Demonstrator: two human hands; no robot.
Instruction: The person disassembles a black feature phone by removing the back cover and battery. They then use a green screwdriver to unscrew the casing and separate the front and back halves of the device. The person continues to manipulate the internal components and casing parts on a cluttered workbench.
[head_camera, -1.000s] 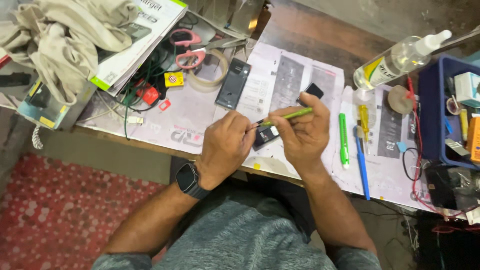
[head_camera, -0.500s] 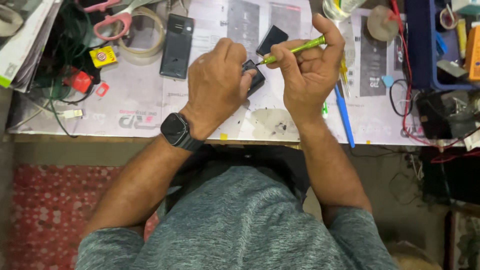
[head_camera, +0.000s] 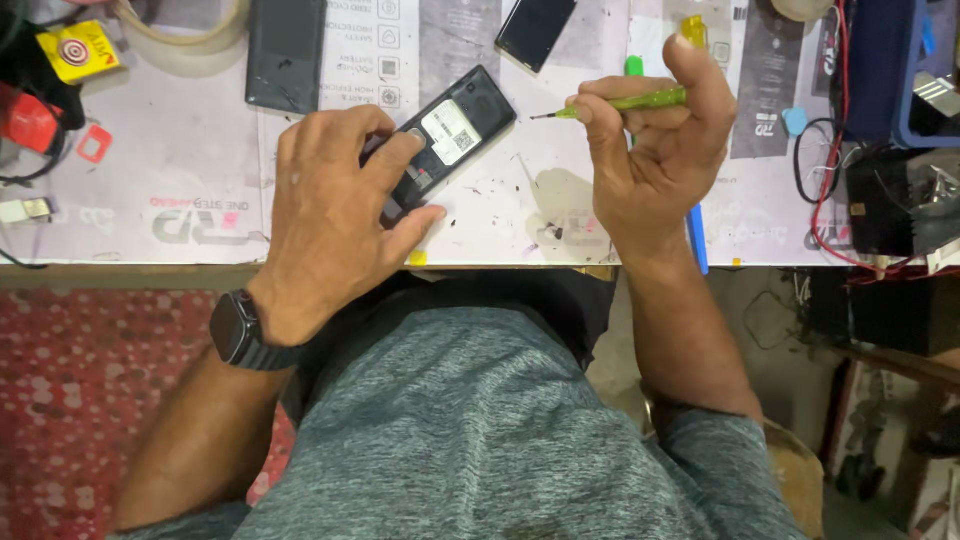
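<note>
My left hand (head_camera: 335, 205) presses down on a small black phone (head_camera: 462, 125) that lies back-up on the white desk mat (head_camera: 200, 160), its cover off and a white label showing. My fingers cover the phone's lower half. My right hand (head_camera: 650, 150) is raised to the right of the phone and grips a thin green screwdriver (head_camera: 625, 103). The screwdriver's metal tip points left and hangs a short way off the phone's top end, not touching it. A dark watch (head_camera: 238, 330) sits on my left wrist.
A black smartphone (head_camera: 286, 50) and a second dark phone (head_camera: 535, 30) lie further back. A tape roll (head_camera: 190, 45) and red and yellow bits are at the far left. A blue pen (head_camera: 697, 240), a green marker (head_camera: 634, 66), wires and a blue bin (head_camera: 880, 70) crowd the right.
The view has moved closer. The phone now lies flat on the mat under my left hand. My right hand has pulled the screwdriver away to the right, off the phone.
</note>
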